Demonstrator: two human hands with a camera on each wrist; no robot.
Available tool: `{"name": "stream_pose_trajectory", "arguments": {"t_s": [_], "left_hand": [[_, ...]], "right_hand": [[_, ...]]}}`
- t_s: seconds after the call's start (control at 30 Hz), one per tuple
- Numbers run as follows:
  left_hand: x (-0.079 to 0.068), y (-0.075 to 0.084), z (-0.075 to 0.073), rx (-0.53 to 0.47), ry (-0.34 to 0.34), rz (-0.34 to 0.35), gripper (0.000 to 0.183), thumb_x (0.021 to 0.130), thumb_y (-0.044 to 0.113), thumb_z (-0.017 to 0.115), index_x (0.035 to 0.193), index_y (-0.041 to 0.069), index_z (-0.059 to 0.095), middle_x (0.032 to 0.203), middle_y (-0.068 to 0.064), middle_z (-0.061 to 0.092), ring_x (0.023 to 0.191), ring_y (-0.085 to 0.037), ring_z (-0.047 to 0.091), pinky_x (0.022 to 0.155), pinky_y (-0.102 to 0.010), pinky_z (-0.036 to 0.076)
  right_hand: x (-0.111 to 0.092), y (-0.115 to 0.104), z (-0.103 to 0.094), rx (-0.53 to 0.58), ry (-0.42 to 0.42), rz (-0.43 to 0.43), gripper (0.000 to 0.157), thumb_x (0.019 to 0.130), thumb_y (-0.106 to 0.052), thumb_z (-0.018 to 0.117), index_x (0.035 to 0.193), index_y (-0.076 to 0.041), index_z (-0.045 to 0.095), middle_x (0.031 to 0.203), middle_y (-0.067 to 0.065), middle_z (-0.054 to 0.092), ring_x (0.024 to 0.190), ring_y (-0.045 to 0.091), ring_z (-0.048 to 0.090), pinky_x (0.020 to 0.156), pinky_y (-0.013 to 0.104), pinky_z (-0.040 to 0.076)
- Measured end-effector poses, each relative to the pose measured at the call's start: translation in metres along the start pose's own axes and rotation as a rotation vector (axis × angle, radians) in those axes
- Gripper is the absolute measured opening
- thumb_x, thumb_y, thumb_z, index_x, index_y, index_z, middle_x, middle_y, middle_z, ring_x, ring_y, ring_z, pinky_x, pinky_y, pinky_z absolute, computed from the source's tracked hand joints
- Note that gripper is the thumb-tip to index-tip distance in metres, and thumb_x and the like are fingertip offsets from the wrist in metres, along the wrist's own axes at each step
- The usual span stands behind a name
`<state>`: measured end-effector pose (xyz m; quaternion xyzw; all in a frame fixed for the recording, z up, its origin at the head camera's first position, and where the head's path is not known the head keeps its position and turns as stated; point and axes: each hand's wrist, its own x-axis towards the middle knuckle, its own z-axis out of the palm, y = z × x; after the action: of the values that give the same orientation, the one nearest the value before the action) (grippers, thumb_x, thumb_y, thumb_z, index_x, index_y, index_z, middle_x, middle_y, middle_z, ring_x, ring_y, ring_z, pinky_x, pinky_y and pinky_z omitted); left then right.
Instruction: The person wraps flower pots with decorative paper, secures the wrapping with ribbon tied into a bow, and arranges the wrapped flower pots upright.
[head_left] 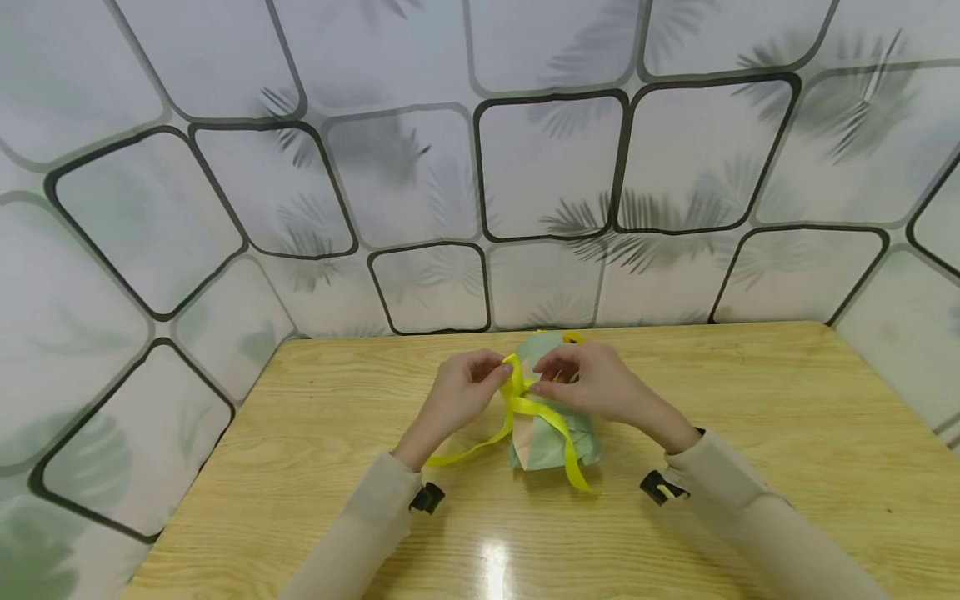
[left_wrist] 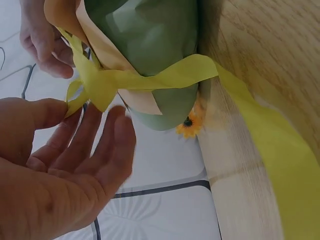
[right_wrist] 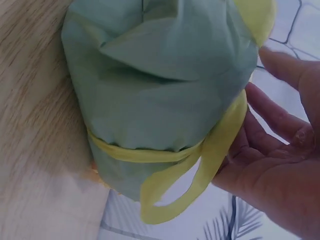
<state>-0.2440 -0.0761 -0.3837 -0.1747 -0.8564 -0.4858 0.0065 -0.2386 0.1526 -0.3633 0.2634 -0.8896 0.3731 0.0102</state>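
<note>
A bouquet in green and peach wrapping paper lies on the table, a yellow ribbon tied around its middle. My left hand pinches a loop of the ribbon between thumb and fingers at the bow, on the wrap's left side. Just across the knot, my right hand has its thumb and bent fingers apart, with the fingertips right at the ribbon. In the right wrist view a ribbon loop hangs beside the green paper. Long tails trail from the knot, one across the table. An orange flower shows past the paper's edge.
The wooden table runs back to a wall covering patterned with rounded outlines and leaves. Black bands sit below both light sleeves.
</note>
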Motion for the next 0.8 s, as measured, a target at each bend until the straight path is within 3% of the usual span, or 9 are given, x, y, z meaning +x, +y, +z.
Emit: {"name": "stream_pose_trajectory", "arguments": {"t_s": [0.13, 0.27, 0.43, 0.6, 0.8], "left_hand": [[-0.0005, 0.0015, -0.0009, -0.129, -0.046, -0.057, 0.023, 0.105, 0.022, 0.06, 0.115, 0.006, 0.073, 0.105, -0.011, 0.076, 0.092, -0.023, 0.074, 0.08, -0.045, 0.064], [-0.0007, 0.003, -0.0003, -0.211, -0.067, -0.085, 0.024, 0.106, 0.02, 0.058, 0.117, 0.002, 0.071, 0.107, -0.016, 0.075, 0.095, -0.023, 0.074, 0.08, -0.044, 0.064], [0.0, 0.0026, -0.0004, -0.269, -0.081, -0.131, 0.023, 0.107, 0.018, 0.055, 0.113, 0.0, 0.068, 0.107, -0.018, 0.075, 0.093, -0.024, 0.075, 0.08, -0.043, 0.064], [0.0013, 0.001, 0.0006, -0.294, -0.1, -0.176, 0.024, 0.108, 0.021, 0.051, 0.109, 0.001, 0.065, 0.108, -0.017, 0.076, 0.089, -0.021, 0.077, 0.081, -0.046, 0.064], [0.0015, 0.0038, 0.0025, -0.314, -0.104, -0.212, 0.027, 0.108, 0.023, 0.048, 0.106, 0.0, 0.061, 0.109, -0.017, 0.072, 0.087, -0.018, 0.076, 0.08, -0.044, 0.064]], "right_hand": [[-0.0018, -0.0042, 0.0011, -0.071, -0.076, -0.059, 0.039, 0.088, -0.034, 0.082, 0.117, -0.009, 0.073, 0.102, 0.0, 0.074, 0.089, 0.011, 0.065, 0.077, 0.029, 0.054], [-0.0039, -0.0092, 0.001, -0.083, -0.102, -0.044, 0.036, 0.088, -0.021, 0.081, 0.119, -0.006, 0.071, 0.102, 0.004, 0.073, 0.088, 0.013, 0.064, 0.075, 0.03, 0.053], [-0.0035, -0.0088, -0.0004, -0.102, -0.056, -0.018, 0.028, 0.087, -0.002, 0.069, 0.115, -0.005, 0.073, 0.092, 0.003, 0.072, 0.078, 0.01, 0.06, 0.068, 0.027, 0.05], [-0.0036, -0.0045, -0.0015, -0.162, 0.022, -0.095, 0.027, 0.085, 0.005, 0.064, 0.108, -0.003, 0.076, 0.088, 0.005, 0.072, 0.07, 0.009, 0.058, 0.063, 0.025, 0.047], [-0.0081, -0.0009, -0.0027, -0.208, 0.085, -0.134, 0.029, 0.082, 0.006, 0.068, 0.108, -0.004, 0.075, 0.102, 0.012, 0.069, 0.083, 0.021, 0.059, 0.071, 0.032, 0.048]]}}
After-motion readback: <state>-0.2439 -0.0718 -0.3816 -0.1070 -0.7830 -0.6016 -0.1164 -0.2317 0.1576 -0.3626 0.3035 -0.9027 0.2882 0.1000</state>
